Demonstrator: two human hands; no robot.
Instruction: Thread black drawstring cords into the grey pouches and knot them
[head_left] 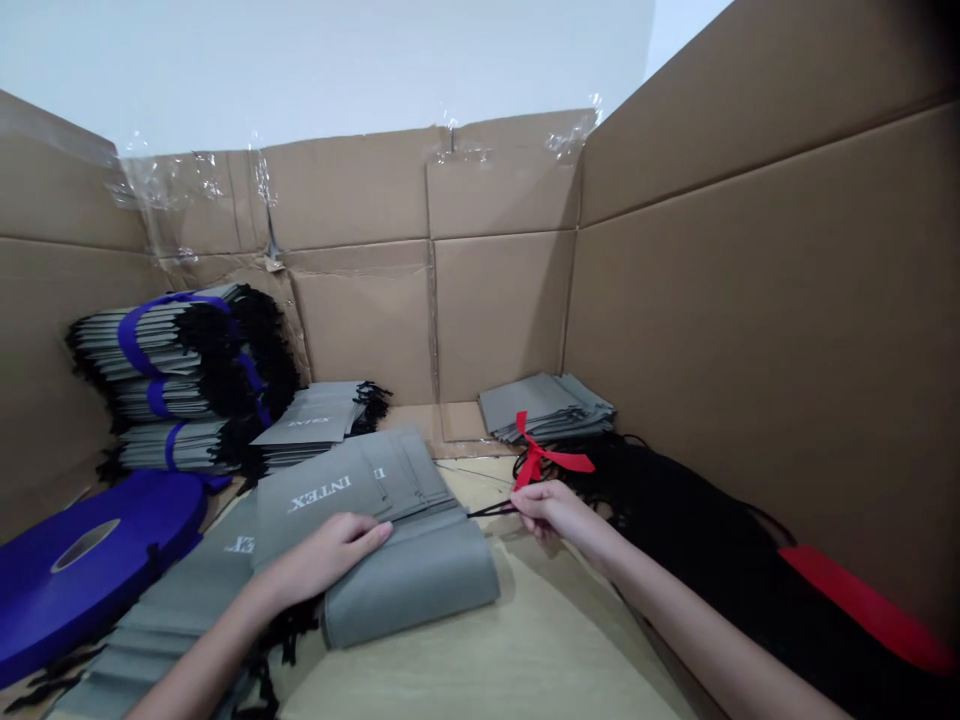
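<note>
My left hand (330,555) lies flat on a pile of grey INTEX bags (375,520) in front of me, fingers spread on the top bag. My right hand (551,508) pinches a thin black cord (491,510) that runs left toward the pile's edge. Just beyond my right fingers lies a bundle of black cords (675,510) tied with a red ribbon (544,460).
Cardboard walls (750,300) enclose the work area on three sides. Bundled grey bags with blue ribbon (172,380) are stacked at back left, a blue ribbon roll (82,570) lies at left, and loose grey bags (547,405) sit at the back. A red strip (862,600) lies at right.
</note>
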